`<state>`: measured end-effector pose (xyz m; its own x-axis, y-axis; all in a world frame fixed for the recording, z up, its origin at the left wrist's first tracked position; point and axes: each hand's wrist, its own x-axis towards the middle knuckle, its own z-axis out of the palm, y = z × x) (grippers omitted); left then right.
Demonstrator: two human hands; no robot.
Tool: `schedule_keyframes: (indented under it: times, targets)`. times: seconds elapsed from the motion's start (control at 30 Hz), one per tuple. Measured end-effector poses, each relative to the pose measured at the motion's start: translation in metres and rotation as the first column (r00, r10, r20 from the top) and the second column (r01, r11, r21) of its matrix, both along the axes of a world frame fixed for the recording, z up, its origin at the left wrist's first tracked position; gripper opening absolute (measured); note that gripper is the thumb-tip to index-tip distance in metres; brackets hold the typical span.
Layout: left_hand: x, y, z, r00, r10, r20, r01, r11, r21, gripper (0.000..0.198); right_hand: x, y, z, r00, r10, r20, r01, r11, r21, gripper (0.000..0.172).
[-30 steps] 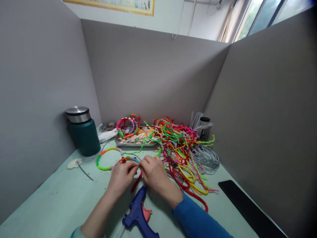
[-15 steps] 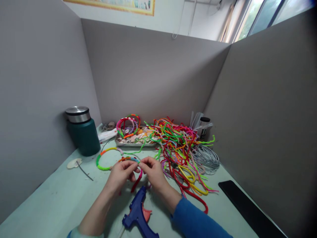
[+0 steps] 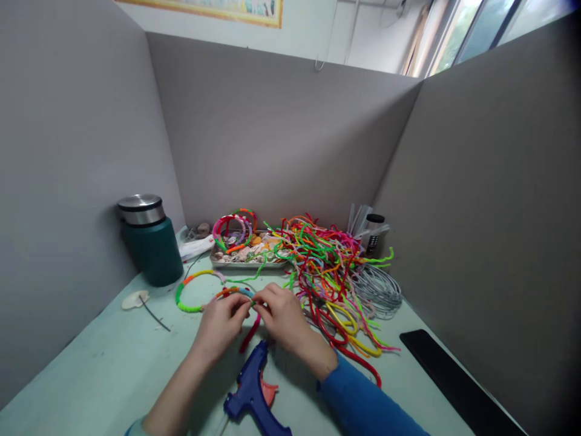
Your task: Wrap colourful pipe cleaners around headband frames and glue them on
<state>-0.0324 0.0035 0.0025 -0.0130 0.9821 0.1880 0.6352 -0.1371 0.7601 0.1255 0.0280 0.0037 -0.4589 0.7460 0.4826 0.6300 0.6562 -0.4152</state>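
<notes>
My left hand [image 3: 221, 322] and my right hand [image 3: 282, 316] meet over the table, fingertips pinched close together. Between them is a ring wrapped in coloured pipe cleaner [image 3: 245, 291], with orange and light blue stretches on its far side and a bit of green at the fingertips. A pink-to-dark-red pipe cleaner end [image 3: 250, 334] hangs below; how it joins the ring is hidden by my fingers. Just nearer to me lies a blue glue gun [image 3: 254, 381] with an orange trigger. Left of the hands rests a second multicoloured ring [image 3: 180, 295].
A tangled heap of pipe cleaners [image 3: 318, 248] and a grey wire coil [image 3: 379, 292] lie on the right. Behind stands a metal tray [image 3: 249, 264] of small round pieces, with more rings. A green flask [image 3: 154, 251] is at left, a black strip [image 3: 454, 378] at right. Grey partitions surround the table.
My right hand has rolled slightly over and shifted a little up at the pinch point. Green now shows between the fingertips. The glue gun stays where it was.
</notes>
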Motion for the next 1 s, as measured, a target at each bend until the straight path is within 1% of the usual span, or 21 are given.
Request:
schedule_keyframes:
  times: [0.07, 0.13, 0.27, 0.33, 0.4, 0.53, 0.6, 0.67, 0.73, 0.8, 0.83, 0.87, 0.9, 0.93, 1.0]
  targets:
    - [0.001, 0.000, 0.001, 1.000, -0.013, -0.029, 0.013, 1.000, -0.008, 0.026, -0.001, -0.001, 0.000, 0.998, -0.019, 0.062, 0.017, 0.999, 0.034, 0.006]
    - [0.002, 0.000, 0.001, 1.000, -0.024, -0.020, 0.023, 1.000, -0.016, 0.026, -0.001, -0.002, 0.000, 0.995, -0.031, 0.099, 0.025, 0.998, 0.060, 0.004]
    - [0.001, 0.001, -0.001, 0.999, -0.014, 0.035, 0.015, 1.000, -0.016, 0.024, -0.001, -0.002, -0.001, 0.995, -0.038, 0.097, 0.030, 0.996, 0.083, 0.003]
    - [0.001, 0.002, -0.002, 0.996, 0.010, 0.087, -0.008, 1.000, -0.018, 0.023, -0.001, -0.002, -0.003, 0.998, -0.035, 0.048, 0.032, 0.997, 0.070, 0.001]
    - [0.001, 0.002, -0.002, 0.985, 0.030, 0.171, -0.024, 0.999, -0.038, 0.024, -0.002, -0.002, -0.004, 0.999, -0.021, -0.027, 0.022, 0.999, 0.036, 0.002]
    - [0.002, 0.001, 0.002, 0.927, 0.043, 0.374, -0.002, 0.994, -0.111, 0.027, -0.004, -0.002, -0.004, 0.973, -0.005, -0.232, -0.011, 0.998, -0.070, 0.006]
    - [0.004, -0.001, 0.006, 0.895, 0.063, 0.441, 0.006, 0.988, -0.154, 0.027, -0.006, -0.002, -0.003, 0.936, -0.026, -0.350, -0.025, 0.990, -0.141, 0.008]
    - [0.005, -0.003, 0.009, 0.864, 0.073, 0.498, 0.024, 0.982, -0.185, 0.028, -0.009, -0.003, -0.004, 0.877, -0.061, -0.476, -0.064, 0.968, -0.241, 0.007]
    - [0.006, -0.004, 0.011, 0.828, 0.073, 0.556, 0.049, 0.978, -0.202, 0.029, -0.013, -0.003, -0.006, 0.781, -0.106, -0.615, -0.158, 0.919, -0.360, 0.004]
    - [0.007, -0.004, 0.011, 0.802, 0.082, 0.592, 0.062, 0.974, -0.218, 0.030, -0.016, -0.003, -0.010, 0.673, -0.163, -0.721, -0.261, 0.860, -0.438, 0.007]
    - [0.007, -0.004, 0.011, 0.798, 0.092, 0.595, 0.056, 0.973, -0.225, 0.030, -0.018, -0.002, -0.012, 0.638, -0.188, -0.747, -0.294, 0.837, -0.461, 0.009]
    - [0.008, -0.004, 0.010, 0.802, 0.103, 0.588, 0.043, 0.973, -0.228, 0.030, -0.018, -0.001, -0.013, 0.624, -0.205, -0.754, -0.308, 0.822, -0.479, 0.010]
    - [0.008, -0.003, 0.009, 0.811, 0.112, 0.575, 0.026, 0.974, -0.227, 0.030, -0.019, 0.000, -0.015, 0.632, -0.214, -0.745, -0.302, 0.817, -0.491, 0.009]
    - [0.008, -0.002, 0.009, 0.821, 0.118, 0.558, 0.010, 0.975, -0.222, 0.030, -0.018, 0.001, -0.015, 0.658, -0.213, -0.723, -0.279, 0.822, -0.496, 0.008]
    - [0.008, -0.001, 0.007, 0.843, 0.118, 0.525, -0.009, 0.979, -0.205, 0.030, -0.015, 0.003, -0.014, 0.745, -0.164, -0.647, -0.209, 0.863, -0.460, 0.006]
